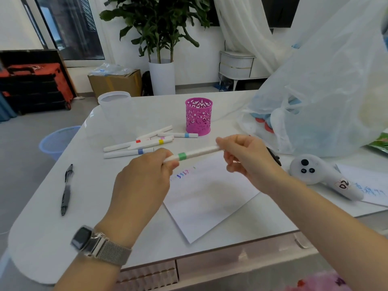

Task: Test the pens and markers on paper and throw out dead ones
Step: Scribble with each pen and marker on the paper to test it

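Note:
A white marker with a green band (190, 154) is held level above the table between both hands. My left hand (142, 181) pinches its left end and my right hand (245, 158) grips its right end. Under them lies a white sheet of paper (210, 198) with a row of small coloured squiggles near its top left corner. Several white markers (142, 144) with red, yellow and blue bands lie in a loose pile behind the hands. A black pen (66, 189) lies alone at the left of the table.
A pink cut-out pen holder (198, 116) stands behind the markers and a translucent plastic cup (115, 114) to its left. A big white plastic bag (327, 97) fills the right. A white controller (323, 175) lies at right. A blue bin (57, 140) sits on the floor left.

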